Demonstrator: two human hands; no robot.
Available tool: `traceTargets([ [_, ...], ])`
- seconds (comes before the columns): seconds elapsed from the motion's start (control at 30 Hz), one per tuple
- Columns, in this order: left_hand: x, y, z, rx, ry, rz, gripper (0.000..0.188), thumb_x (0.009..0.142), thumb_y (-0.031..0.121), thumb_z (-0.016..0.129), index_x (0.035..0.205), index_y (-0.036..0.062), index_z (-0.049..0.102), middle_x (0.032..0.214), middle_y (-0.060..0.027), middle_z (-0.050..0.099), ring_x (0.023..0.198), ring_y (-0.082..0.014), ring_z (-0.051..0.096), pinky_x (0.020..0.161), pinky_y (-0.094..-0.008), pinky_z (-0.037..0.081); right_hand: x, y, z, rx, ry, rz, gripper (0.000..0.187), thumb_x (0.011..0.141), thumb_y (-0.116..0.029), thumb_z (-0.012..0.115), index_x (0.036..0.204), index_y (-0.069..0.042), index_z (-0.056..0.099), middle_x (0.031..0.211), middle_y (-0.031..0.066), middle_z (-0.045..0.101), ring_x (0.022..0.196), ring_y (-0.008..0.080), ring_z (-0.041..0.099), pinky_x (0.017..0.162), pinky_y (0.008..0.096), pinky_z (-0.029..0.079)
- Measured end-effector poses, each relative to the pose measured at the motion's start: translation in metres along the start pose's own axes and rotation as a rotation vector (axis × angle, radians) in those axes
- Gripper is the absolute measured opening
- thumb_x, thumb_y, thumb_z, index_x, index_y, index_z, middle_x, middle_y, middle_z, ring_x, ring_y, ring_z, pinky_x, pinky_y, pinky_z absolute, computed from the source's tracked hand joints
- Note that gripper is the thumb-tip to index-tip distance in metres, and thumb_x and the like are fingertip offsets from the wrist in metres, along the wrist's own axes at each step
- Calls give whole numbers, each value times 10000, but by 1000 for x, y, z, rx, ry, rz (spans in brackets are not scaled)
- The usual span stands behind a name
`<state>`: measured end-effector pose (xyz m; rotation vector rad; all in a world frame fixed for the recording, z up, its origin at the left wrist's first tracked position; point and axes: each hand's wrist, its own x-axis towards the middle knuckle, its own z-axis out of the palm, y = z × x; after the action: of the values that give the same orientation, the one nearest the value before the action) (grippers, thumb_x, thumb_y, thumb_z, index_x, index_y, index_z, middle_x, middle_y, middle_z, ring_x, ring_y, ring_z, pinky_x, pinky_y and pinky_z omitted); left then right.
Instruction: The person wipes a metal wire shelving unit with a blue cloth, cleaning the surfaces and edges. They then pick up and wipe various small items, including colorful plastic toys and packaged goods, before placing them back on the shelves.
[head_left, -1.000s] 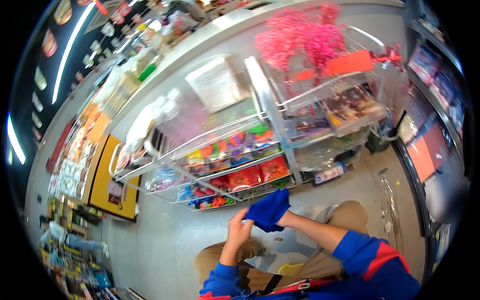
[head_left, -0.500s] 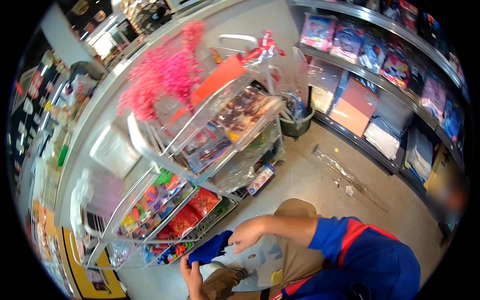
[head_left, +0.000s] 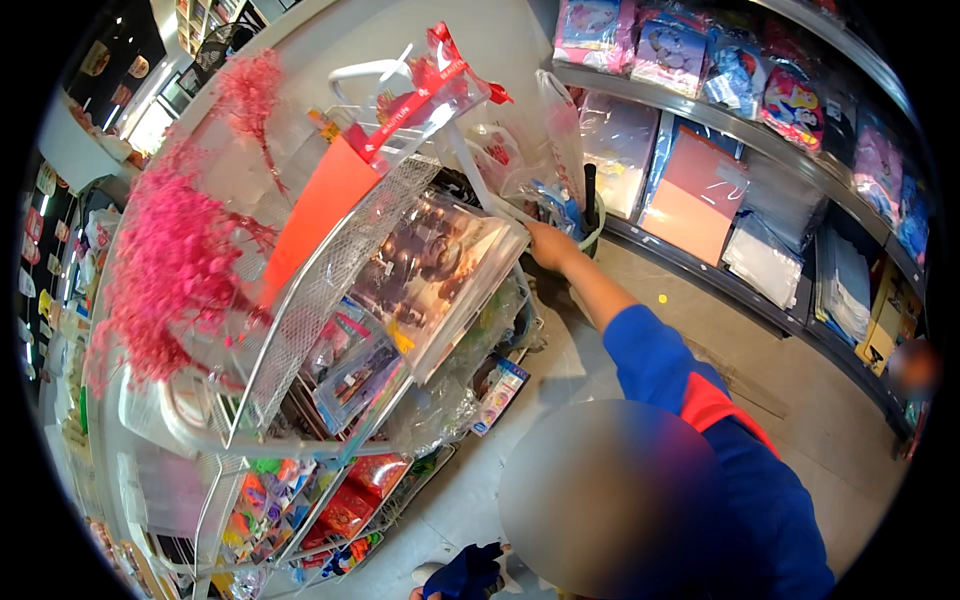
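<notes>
Slanting up-right lengthwise, blue cloth (head_left: 466, 574) in left fingers (head_left: 416, 594); right fingers (head_left: 540, 234) near basket (head_left: 597, 236), grip unclear.

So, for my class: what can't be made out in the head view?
Left hand: mostly cut off by the head view's lower edge.
Blue cloth: same view, its bottom cut off there too.
Head view: whatever lies behind the large blurred patch.
Right hand: head view, grip too small to tell.

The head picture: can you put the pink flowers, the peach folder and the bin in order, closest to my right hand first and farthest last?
1. Bin: right beside your right hand.
2. Peach folder: farther off, to the hand's right.
3. Pink flowers: farthest, way over on the left.
</notes>
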<state>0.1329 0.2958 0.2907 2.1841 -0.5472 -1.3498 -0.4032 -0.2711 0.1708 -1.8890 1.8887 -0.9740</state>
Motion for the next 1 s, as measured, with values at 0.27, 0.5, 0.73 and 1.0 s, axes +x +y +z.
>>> traceTargets([
  [0.27,-10,-8,11,169,34,205,221,892,130,578,1069,-4,581,946,-109,617,823,-175,576,727,-318,485,75,17,24,110,16,452,375,808,-106,522,1176,-73,588,1143,256,612,1102,401,564,932,431,449],
  [0.5,-5,34,12,43,-41,45,216,916,119,580,1096,1,582,974,-74,618,854,-145,569,748,-279,469,94,45,43,-4,-30,455,332,885,-191,471,1179,-103,598,1172,212,617,1152,366,559,960,422,448],
  [0.73,-22,48,20,-64,-42,-46,199,936,108,578,1107,6,584,975,-39,616,853,-120,561,738,-247,456,98,34,47,-230,-50,499,313,918,-176,438,1087,-16,646,1129,234,641,1079,382,619,938,454,488],
  [1.0,9,-56,-6,-128,48,6,195,935,123,585,1101,21,582,956,-35,608,850,-114,552,742,-241,447,89,62,34,-137,139,359,357,865,-242,509,1059,34,624,1055,290,632,1006,441,604,876,504,476],
])
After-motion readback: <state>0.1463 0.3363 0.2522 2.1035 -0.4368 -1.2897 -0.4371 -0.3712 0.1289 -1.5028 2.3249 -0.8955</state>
